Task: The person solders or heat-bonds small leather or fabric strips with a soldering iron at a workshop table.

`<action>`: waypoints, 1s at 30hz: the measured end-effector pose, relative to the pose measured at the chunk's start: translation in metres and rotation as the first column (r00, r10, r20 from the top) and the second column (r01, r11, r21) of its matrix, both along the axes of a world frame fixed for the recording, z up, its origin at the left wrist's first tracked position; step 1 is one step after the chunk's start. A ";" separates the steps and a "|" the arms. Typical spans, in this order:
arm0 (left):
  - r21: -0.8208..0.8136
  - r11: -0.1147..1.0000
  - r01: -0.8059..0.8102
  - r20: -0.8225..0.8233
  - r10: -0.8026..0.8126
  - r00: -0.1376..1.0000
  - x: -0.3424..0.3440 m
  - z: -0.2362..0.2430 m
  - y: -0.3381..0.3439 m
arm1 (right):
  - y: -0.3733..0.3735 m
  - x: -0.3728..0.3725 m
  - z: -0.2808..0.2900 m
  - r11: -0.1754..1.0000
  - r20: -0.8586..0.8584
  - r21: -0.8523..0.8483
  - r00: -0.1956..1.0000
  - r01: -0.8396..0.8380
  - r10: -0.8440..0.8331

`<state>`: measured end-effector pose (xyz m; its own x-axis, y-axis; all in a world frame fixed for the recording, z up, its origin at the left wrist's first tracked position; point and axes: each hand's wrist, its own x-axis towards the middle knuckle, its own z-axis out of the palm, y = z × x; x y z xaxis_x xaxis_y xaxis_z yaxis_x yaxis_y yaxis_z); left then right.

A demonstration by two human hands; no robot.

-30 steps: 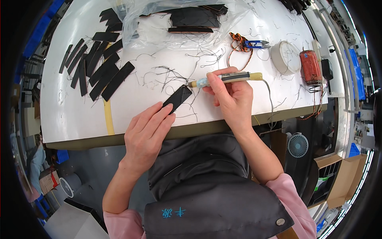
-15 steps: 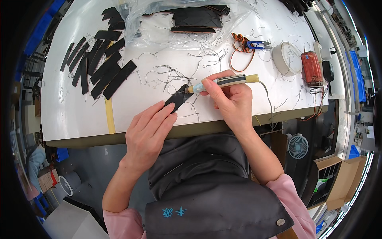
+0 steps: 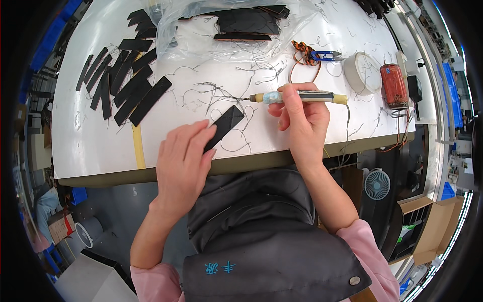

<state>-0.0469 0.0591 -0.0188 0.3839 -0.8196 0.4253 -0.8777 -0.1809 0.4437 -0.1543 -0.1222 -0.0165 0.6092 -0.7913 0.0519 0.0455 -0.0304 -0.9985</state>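
Observation:
My left hand (image 3: 183,161) has its fingers curled over the lower end of a black rectangular strip (image 3: 229,123) on the white table, gripping it. In my right hand (image 3: 307,123) is a taped, pen-like corded tool (image 3: 264,97), held almost level, its thin metal tip above and apart from the strip's upper end. Loose black threads (image 3: 216,90) lie around both. Several other black strips (image 3: 148,100) are spread to the left, some on a yellow band (image 3: 138,151).
A plastic bag with black pieces (image 3: 246,25) lies at the back. Rightward are orange-black cord (image 3: 304,53), blue snips (image 3: 327,55), a white roll (image 3: 362,73) and a red cylinder (image 3: 394,85) with wires. A small fan (image 3: 377,183) and open carton (image 3: 432,226) stand below the table's right side.
The tool's tip has moved off the strip, up and to the right, as my right hand shifted right and levelled it. My left fingers have curled further around the strip.

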 end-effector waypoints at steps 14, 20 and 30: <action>0.084 0.995 -0.057 0.250 0.034 0.968 0.019 0.006 0.000 | -0.012 -0.014 0.005 0.996 0.114 0.013 0.989 0.091 -0.092; 0.025 0.998 -0.064 -0.030 0.064 0.997 0.011 0.012 -0.007 | -0.012 -0.016 0.008 0.998 -0.013 -0.039 0.999 0.049 -0.049; 0.006 1.000 -0.004 -0.159 0.005 0.987 -0.001 -0.003 -0.035 | -0.009 -0.009 0.006 0.998 0.123 0.061 0.992 0.000 -0.007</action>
